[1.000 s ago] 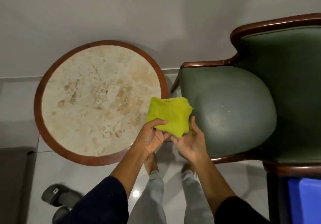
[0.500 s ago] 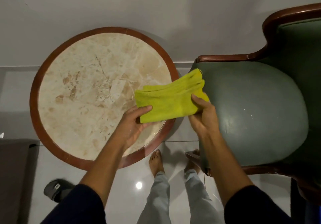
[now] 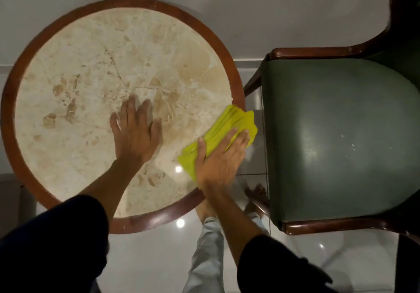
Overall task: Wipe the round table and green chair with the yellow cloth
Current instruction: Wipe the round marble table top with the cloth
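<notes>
Round table (image 3: 68, 69) fills left half of frame, marble top, brown wood rim. Left hand (image 3: 134, 133) flat on marble near centre, fingers spread, holding nothing. Right hand (image 3: 219, 158) palm-down, pressing folded yellow cloth (image 3: 236, 122) onto table's right edge; cloth corner overhangs rim. Green chair (image 3: 341, 138) right of frame, seat bare, just beside table.

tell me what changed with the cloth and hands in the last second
The left hand let go of the yellow cloth and lies flat on the round table. The right hand brought the cloth down onto the table's right edge. The green chair is untouched.
</notes>
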`<state>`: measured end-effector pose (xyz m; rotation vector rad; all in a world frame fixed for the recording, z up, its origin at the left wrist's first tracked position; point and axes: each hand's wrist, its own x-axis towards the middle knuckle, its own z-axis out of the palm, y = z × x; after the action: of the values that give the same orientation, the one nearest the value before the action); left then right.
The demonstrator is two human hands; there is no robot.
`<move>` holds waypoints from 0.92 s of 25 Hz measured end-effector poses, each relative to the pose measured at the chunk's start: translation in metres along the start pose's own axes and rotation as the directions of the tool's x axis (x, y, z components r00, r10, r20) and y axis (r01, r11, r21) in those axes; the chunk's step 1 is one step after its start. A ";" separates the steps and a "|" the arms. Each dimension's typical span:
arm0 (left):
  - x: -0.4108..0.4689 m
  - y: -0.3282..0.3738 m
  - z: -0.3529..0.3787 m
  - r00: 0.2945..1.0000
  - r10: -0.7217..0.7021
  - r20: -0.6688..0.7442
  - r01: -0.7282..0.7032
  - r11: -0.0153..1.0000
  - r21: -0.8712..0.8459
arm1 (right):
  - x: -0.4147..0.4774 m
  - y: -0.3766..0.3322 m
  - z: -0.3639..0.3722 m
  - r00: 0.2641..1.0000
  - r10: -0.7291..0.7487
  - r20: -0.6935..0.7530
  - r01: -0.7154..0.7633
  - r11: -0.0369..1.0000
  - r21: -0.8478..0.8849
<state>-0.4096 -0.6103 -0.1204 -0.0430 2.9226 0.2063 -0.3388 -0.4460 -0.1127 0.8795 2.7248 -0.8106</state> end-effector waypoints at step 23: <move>0.014 -0.016 0.034 0.979 -0.019 -0.201 0.012 0.999 -0.038 | 0.049 0.002 0.009 0.274 -0.841 0.467 0.962 0.242 -0.128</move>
<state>-0.4150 -0.6211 -0.1585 -0.0978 3.1187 0.2676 -0.3780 -0.4255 -0.1366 -1.0678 2.7090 -0.3618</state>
